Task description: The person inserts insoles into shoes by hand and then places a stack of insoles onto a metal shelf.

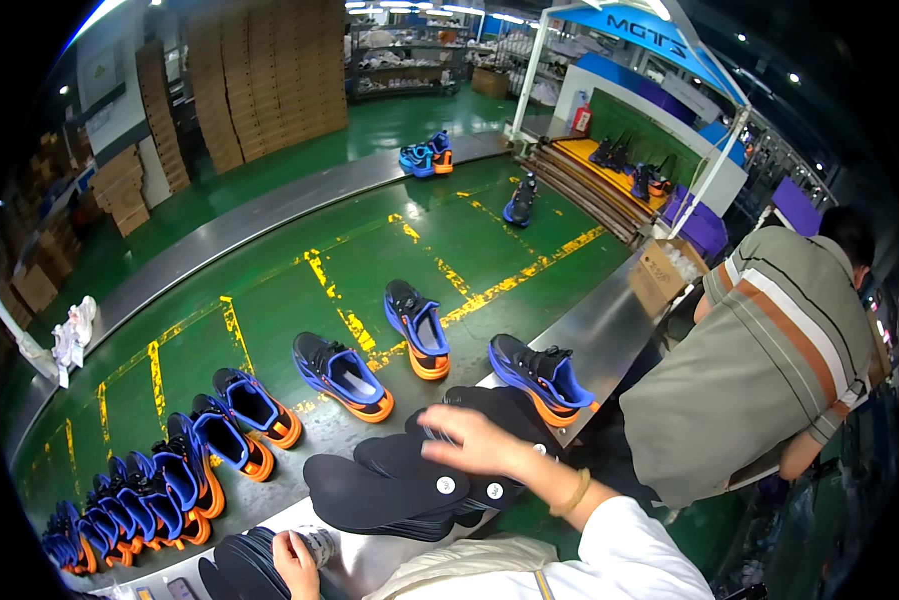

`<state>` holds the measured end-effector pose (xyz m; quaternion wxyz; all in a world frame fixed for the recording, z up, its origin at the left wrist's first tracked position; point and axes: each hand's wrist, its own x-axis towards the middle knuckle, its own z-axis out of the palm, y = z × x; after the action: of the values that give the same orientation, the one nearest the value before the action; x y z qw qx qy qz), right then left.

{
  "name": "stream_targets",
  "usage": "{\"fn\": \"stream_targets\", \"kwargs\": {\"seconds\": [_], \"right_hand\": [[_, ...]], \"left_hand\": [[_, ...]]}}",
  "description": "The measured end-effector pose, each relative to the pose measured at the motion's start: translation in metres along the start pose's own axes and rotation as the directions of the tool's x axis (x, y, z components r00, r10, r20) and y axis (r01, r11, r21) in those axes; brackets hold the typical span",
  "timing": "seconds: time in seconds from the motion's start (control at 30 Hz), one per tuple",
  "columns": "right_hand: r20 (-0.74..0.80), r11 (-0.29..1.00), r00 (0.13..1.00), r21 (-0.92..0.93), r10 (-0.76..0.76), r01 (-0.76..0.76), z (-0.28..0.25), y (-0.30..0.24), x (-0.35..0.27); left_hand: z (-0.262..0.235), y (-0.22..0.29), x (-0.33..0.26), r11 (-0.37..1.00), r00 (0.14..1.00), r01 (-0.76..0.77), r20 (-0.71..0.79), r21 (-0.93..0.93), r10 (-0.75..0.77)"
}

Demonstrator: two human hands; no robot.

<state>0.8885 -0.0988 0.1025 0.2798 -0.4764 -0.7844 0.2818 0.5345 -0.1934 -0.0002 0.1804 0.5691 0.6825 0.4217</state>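
Note:
My right hand (469, 440) reaches over a spread pile of black insoles (379, 495), fingers stretched out and touching or just above the top ones. Round white stickers mark the heels of several insoles. At the lower edge, my left hand (296, 565) has curled fingers beside another stack of black insoles (239, 568); what they grip, if anything, is hidden. A white patterned roll-like thing (317, 545) lies against that hand. Beyond the pile stand black-and-blue sneakers with orange soles: one sneaker (339, 375) ahead, another sneaker (416, 328) farther off, and a third sneaker (541, 378) to the right.
Several similar sneakers (159, 490) stand in a row at left on the green conveyor belt (269, 300) with yellow markings. A person (759, 350) in a grey striped shirt works at right, near a cardboard box (659, 280). Pale shoes (72, 335) rest on the far metal ledge (209, 225).

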Motion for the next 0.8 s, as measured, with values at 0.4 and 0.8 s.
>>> {"fn": "stream_targets", "kwargs": {"seconds": [0.4, 0.8], "right_hand": [[0.069, 0.82, 0.995, -0.572, 0.075, -0.022, 0.101, -0.024, -0.073], [-0.334, 0.972, 0.914, 0.124, 0.23, -0.2, -0.001, 0.009, -0.11]], "left_hand": [[-0.036, 0.179, 0.04, 0.38, 0.522, -0.83, -0.329, -0.408, 0.787], [0.055, 0.204, -0.008, 0.557, 0.685, -0.211, 0.284, -0.803, 0.67]]}}
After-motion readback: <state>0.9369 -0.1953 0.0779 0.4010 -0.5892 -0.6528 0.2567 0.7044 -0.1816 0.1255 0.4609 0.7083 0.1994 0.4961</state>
